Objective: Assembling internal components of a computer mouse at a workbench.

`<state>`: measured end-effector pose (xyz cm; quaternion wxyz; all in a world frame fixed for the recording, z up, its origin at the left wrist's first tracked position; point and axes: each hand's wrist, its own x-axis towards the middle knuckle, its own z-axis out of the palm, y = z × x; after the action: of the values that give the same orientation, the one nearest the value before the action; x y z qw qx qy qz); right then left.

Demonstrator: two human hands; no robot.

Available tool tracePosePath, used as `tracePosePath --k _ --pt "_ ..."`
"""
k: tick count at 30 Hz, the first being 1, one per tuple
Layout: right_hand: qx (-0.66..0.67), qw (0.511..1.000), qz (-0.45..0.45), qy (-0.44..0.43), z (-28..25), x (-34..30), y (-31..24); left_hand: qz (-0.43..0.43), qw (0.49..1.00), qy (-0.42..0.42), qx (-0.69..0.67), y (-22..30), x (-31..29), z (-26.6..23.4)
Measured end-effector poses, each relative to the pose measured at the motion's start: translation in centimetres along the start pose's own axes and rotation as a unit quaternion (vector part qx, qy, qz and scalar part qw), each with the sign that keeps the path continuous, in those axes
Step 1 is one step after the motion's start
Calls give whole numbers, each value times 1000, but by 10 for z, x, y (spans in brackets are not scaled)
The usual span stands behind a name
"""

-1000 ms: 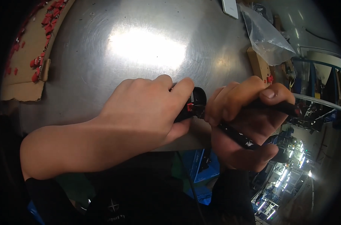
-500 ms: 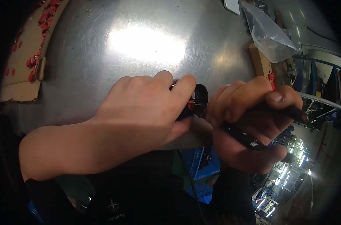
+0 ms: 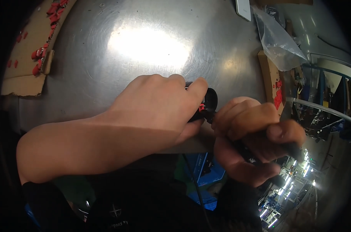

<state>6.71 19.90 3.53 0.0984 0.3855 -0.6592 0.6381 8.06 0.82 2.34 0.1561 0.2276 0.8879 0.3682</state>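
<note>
The steel counter carries a cardboard tray of small red parts at far left, a clear plastic bag at upper right. At its near edge the left hand lies curled over a small black part, pinching it. Just right of it — touching — the right hand is fisted round a dark tool, whose long axis slants up-left toward the part.

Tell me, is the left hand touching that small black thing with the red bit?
Touching. The head view shows the left hand with its fingers closed over the small black part.
</note>
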Motion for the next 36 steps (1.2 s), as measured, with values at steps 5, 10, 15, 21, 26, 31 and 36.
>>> tracePosePath --k 5,10,15,21,26,31,36 --pt "48 998 25 21 -5 7 -3 26 999 31 0 0 1 2" --pt "74 994 75 36 -12 7 -10 16 999 28 23 1 -2 5" --pt "66 995 69 7 -12 7 -4 17 999 45 22 1 -2 6" --pt "54 996 61 -40 -24 3 -9 24 997 51 62 3 -3 7" --pt "37 997 -4 -67 -21 1 -4 19 994 45 94 7 -5 6" --pt "-5 992 -85 -89 -10 2 4 -10 997 -20 75 7 0 -5" --pt "11 989 -115 -90 -5 1 5 -1 998 -32 57 6 0 -6"
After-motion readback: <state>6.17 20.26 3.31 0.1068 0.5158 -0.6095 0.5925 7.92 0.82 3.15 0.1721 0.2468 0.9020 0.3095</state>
